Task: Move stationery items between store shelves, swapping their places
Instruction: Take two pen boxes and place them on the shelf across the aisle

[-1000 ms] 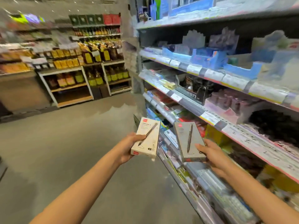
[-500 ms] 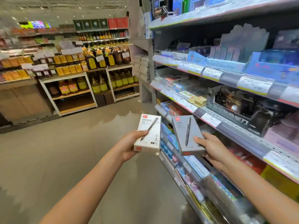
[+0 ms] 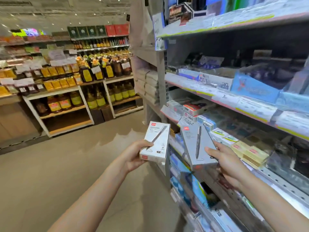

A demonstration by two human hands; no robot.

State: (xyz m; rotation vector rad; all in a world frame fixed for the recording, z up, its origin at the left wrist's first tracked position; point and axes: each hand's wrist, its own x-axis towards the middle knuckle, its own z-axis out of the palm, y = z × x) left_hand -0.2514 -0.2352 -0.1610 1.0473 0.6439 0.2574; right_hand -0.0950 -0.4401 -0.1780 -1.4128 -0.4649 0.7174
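My left hand (image 3: 134,156) grips a white pen box (image 3: 156,142) with a pen drawn on its lid and a red logo, held out in front of me. My right hand (image 3: 224,162) grips a grey pen box (image 3: 197,145) with the same kind of pen picture, tilted slightly left. The two boxes sit side by side, a small gap between them, just in front of the stationery shelving (image 3: 234,104) on my right. Its shelves carry small boxes, blue display cartons and price labels, much of it blurred.
The shelf unit's front edge and upright post (image 3: 163,91) stand close to the boxes. A grey floor aisle (image 3: 66,164) opens to the left. Across it stand white racks of oil bottles (image 3: 93,97) and yellow packets.
The view has swung left and up along the shelving. Both hands keep their boxes at about the same spot in front of me; the grey box tilts a little more.
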